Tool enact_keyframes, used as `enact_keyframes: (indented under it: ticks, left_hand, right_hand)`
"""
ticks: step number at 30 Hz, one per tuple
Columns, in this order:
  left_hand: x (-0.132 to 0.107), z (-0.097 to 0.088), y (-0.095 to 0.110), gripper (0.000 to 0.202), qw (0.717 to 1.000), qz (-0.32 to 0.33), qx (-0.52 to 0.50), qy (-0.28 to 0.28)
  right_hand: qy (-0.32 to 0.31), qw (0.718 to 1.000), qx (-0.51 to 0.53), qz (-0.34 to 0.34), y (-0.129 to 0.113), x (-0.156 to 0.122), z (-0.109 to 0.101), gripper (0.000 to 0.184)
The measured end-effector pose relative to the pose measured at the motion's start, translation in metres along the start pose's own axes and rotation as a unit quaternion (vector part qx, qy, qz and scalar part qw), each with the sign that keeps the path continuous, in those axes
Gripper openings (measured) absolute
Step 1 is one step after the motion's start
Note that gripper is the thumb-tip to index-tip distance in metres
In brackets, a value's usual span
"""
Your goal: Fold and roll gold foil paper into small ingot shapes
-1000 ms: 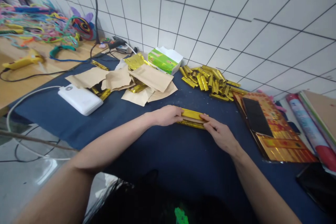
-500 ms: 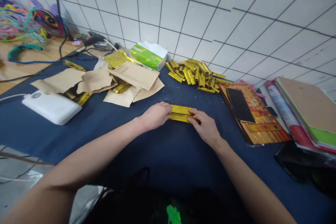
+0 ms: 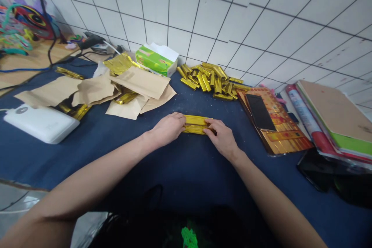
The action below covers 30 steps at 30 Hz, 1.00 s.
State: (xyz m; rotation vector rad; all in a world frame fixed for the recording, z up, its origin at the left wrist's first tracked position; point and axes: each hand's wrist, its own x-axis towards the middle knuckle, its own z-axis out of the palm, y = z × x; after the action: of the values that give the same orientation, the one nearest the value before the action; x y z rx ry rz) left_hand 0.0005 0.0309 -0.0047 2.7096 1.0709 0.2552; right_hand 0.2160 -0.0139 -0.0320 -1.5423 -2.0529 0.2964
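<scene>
A strip of gold foil paper (image 3: 195, 123), folded lengthwise with a dark gap along its middle, lies between my hands on the blue cloth. My left hand (image 3: 170, 127) pinches its left end, fingertips curled over the edge. At the right end, my right hand (image 3: 220, 133) holds the foil with the thumb at the near edge and the fingers on the far edge. A heap of folded gold foil pieces (image 3: 207, 79) lies beyond, near the wall. The fingers partly hide both ends of the strip.
Brown paper pieces (image 3: 142, 81) and a green tissue box (image 3: 158, 59) stand back left, near a white power bank (image 3: 42, 123). On the right lie a black phone (image 3: 260, 111) on a gold-orange packet (image 3: 286, 124) and stacked boards (image 3: 334, 112). A tiled wall (image 3: 186, 7) rises behind.
The view has shifted a little to the right, so everything sits further left. Both hands keep their hold on the foil, with little visible movement.
</scene>
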Motion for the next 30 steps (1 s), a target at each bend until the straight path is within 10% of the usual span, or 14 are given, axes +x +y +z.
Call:
enact_keyframes:
  ticks: [9,25,30]
  left_hand:
    - [-0.003,0.001,0.0,0.035,1.0,0.022,0.021,-0.004]
    - [-0.011,-0.003,0.01,0.04,0.992,0.045,0.117,-0.021]
    - [-0.015,0.013,0.031,0.086,0.99,0.102,0.09,-0.03]
  right_hand:
    - [0.003,1.0,-0.005,0.01,0.0,0.0,0.001,0.001]
    - [-0.066,0.991,-0.108,-0.042,0.01,-0.002,0.004,0.035]
    - [-0.084,0.988,-0.12,-0.043,0.007,-0.001,0.002,0.037]
